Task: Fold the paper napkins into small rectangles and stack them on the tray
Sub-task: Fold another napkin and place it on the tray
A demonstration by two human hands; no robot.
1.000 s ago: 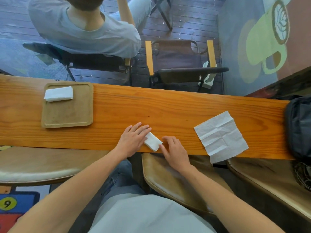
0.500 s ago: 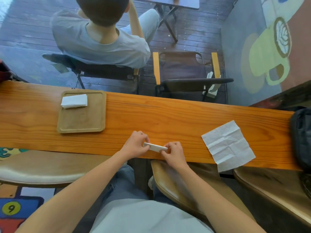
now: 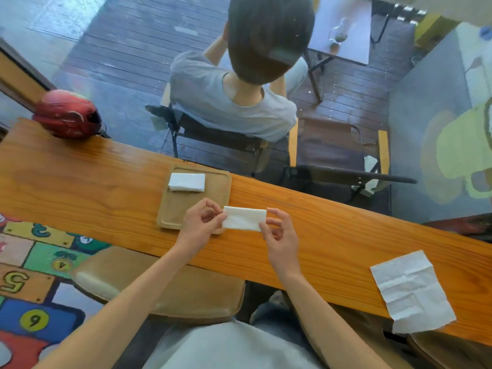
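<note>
A folded white napkin (image 3: 244, 218), a small rectangle, hangs in the air just right of the wooden tray (image 3: 217, 190). My left hand (image 3: 201, 226) pinches its left end and my right hand (image 3: 279, 234) pinches its right end. On the far part of the tray lies another folded napkin (image 3: 187, 182). An unfolded, creased napkin (image 3: 411, 291) lies flat on the wooden counter (image 3: 332, 235) at the right, overhanging the near edge.
A red helmet (image 3: 68, 114) sits at the counter's far left. Beyond the glass a person sits on a chair with their back to me. Brown stools (image 3: 173, 286) stand below the counter's near edge.
Both hands lifted the folded napkin off the counter and carried it left, up to the tray's right edge. My view swung left, bringing the helmet into sight.
</note>
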